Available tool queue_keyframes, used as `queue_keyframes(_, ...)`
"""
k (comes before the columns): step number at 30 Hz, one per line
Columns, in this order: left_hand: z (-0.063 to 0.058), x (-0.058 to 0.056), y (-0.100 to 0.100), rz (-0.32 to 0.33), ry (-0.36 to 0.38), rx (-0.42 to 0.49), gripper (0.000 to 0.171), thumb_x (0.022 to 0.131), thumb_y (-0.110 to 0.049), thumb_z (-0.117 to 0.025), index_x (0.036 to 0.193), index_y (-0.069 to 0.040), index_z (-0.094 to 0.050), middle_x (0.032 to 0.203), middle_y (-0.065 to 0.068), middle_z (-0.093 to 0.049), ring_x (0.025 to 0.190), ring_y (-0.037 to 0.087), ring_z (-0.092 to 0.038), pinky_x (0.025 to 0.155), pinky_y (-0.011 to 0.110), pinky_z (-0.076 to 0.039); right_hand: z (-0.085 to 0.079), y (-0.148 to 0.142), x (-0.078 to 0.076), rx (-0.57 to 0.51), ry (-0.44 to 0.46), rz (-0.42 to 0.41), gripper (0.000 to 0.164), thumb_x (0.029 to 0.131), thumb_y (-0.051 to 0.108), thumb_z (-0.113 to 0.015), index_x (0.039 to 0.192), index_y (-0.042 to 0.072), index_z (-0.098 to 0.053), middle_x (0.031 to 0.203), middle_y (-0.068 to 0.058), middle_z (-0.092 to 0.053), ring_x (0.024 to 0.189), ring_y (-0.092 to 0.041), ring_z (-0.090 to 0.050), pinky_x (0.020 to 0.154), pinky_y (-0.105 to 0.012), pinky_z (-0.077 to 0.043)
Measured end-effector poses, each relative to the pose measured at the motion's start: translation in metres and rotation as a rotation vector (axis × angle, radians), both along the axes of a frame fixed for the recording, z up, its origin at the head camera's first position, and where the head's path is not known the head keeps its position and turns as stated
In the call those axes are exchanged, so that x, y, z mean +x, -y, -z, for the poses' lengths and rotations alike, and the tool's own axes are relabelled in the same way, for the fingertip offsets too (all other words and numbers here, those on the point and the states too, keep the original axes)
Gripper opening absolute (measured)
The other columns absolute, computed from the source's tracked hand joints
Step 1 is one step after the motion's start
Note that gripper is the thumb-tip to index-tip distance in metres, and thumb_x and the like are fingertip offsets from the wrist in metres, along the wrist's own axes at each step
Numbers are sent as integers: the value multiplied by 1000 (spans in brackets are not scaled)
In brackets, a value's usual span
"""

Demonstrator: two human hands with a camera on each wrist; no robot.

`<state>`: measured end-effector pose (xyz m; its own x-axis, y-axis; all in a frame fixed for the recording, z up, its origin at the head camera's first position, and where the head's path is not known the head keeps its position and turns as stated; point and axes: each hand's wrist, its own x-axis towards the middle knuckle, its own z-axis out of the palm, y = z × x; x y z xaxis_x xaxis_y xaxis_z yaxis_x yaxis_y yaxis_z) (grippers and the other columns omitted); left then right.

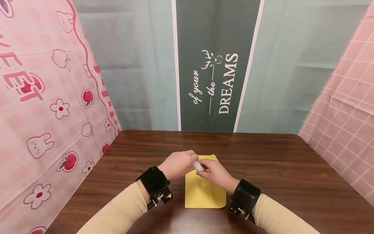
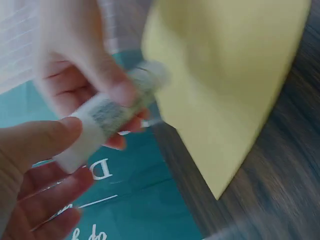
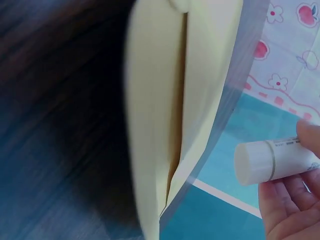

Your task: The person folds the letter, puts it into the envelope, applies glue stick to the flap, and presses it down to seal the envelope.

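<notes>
A white glue stick (image 2: 102,120) with a printed label is held between both hands above a yellow envelope (image 1: 201,195). My left hand (image 1: 179,164) holds its plain white end, thumb on top and fingers beneath. My right hand (image 1: 217,172) grips the labelled body between thumb and fingers. The right wrist view shows the glue stick (image 3: 255,162) with one rounded end and a ring line sticking out past the fingers; the left hand is outside that view. Lying on the table, the envelope (image 3: 155,100) has a long slit along one fold.
The dark wood-grain table (image 1: 274,172) runs back to a green hanging cloth (image 1: 216,120) with white lettering. Pink printed cloth (image 1: 58,130) hangs at the left, and pink checked cloth (image 1: 344,113) at the right. Both wrists wear black camera bands (image 1: 155,183).
</notes>
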<state>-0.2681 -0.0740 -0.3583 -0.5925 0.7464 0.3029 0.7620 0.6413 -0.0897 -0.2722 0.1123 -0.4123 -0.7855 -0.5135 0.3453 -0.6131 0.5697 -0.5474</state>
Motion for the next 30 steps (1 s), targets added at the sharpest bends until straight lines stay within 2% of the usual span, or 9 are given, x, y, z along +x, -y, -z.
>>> queue_keyframes(3, 6, 2, -4, 16, -229, -80, 16, 85, -28, -70, 94, -15, -69, 84, -4, -57, 67, 7, -56, 58, 20, -46, -1, -2, 0, 21, -31, 9, 17, 80, 10, -73, 95, 8, -66, 89, 3, -63, 75, -11, -53, 66, -26, -47)
queue_keyframes(4, 8, 2, -5, 17, -272, -96, 16, 85, -29, -70, 94, -16, -69, 83, -4, -57, 66, 7, -56, 57, 21, -46, -1, -3, 0, 32, -37, 11, 17, 80, 11, -73, 95, 8, -66, 89, 3, -63, 76, -11, -54, 66, -25, -47)
queue_keyframes(6, 10, 3, -6, 13, -291, -107, 16, 84, -30, -70, 93, -16, -71, 82, -4, -57, 64, 7, -55, 55, 20, -45, -1, -3, 1, 57, -49, 15, 18, 79, 11, -74, 95, 7, -67, 90, 1, -64, 77, -12, -55, 67, -26, -48)
queue_keyframes(13, 11, 5, -6, -24, -161, -89, 19, 83, -31, -71, 94, -16, -72, 84, -4, -58, 65, 5, -56, 56, 19, -47, -1, -5, 2, 123, -70, 29, 20, 78, 13, -75, 96, 8, -68, 90, 1, -64, 76, -11, -54, 67, -27, -48)
queue_keyframes(22, 14, 6, -1, -70, -60, -32, 17, 82, -31, -72, 88, -15, -71, 79, -4, -57, 59, 4, -52, 53, 18, -45, -1, 0, 5, 181, -121, 17, 25, 77, 14, -76, 99, 7, -69, 88, 1, -64, 74, -11, -54, 67, -27, -48)
queue_keyframes(24, 14, 6, 1, -75, -11, -12, 17, 81, -31, -72, 85, -15, -71, 76, -5, -57, 59, 4, -50, 53, 18, -45, -2, 1, 7, 206, -136, 22, 25, 77, 15, -77, 99, 8, -68, 88, 2, -63, 74, -10, -54, 66, -27, -48)
queue_keyframes(28, 13, 5, 7, -94, 140, 64, 18, 84, -30, -70, 83, -12, -70, 73, -8, -57, 63, 4, -49, 56, 19, -44, -2, 1, 8, 249, -183, 41, 23, 75, 15, -78, 95, 9, -68, 85, 3, -62, 73, -10, -54, 64, -28, -48)
queue_keyframes(30, 14, 2, 14, -117, 169, 95, 18, 85, -30, -69, 83, -12, -70, 74, -7, -58, 64, 6, -50, 57, 21, -45, -1, -1, 7, 256, -186, 64, 23, 74, 14, -78, 94, 8, -68, 84, 2, -62, 72, -10, -54, 65, -29, -48)
